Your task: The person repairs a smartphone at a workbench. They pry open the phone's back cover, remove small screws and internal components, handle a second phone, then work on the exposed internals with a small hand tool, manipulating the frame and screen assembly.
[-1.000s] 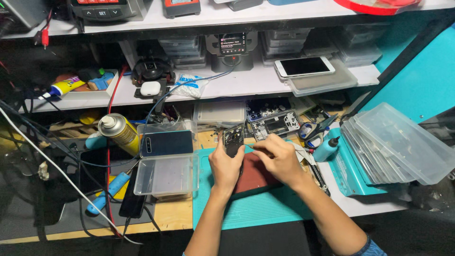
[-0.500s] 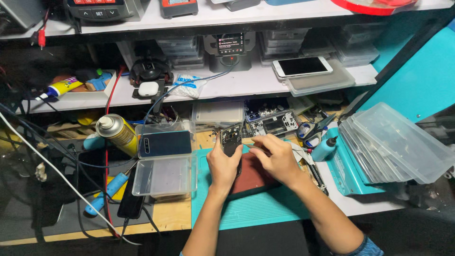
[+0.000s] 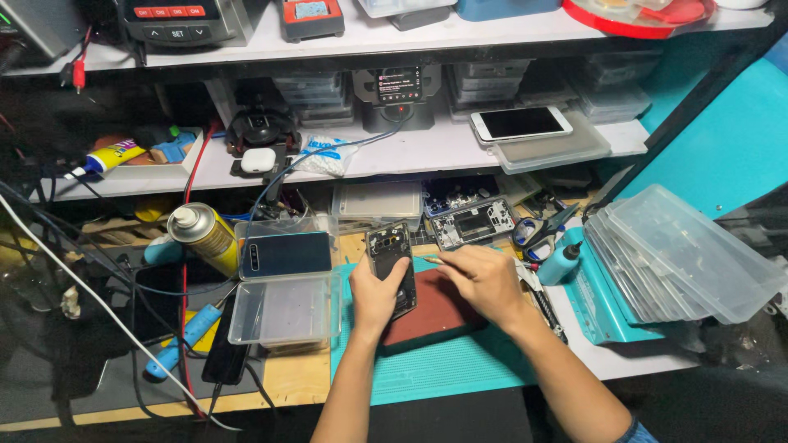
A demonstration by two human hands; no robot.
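Cluttered repair bench (image 3: 279, 385), green mat (image 3: 460, 373) at centre. Left hand (image 3: 376, 294) gripping opened phone (image 3: 391, 261), tilted above red pad (image 3: 435, 316). Right hand (image 3: 486, 280), at three o'clock, pinching thin tool (image 3: 430, 259). Best kept steady, probing gently.

Two hands (image 3: 377, 291) (image 3: 484, 279) in centre frame, one opened phone (image 3: 391, 258), one spray can (image 3: 203, 238), one scissors (image 3: 538, 234), two clear trays (image 3: 286, 310) (image 3: 283, 246) at left.

1. The opened phone (image 3: 391, 264) shows dark, glossy inner parts.
2. The pad (image 3: 439, 316) beneath it looks matt, reddish-brown and smooth.
3. The teal mat (image 3: 460, 369) is matt.
4. The clear plastic box (image 3: 283, 310) is glossy.
5. The bench edge (image 3: 287, 381) is bare wood.
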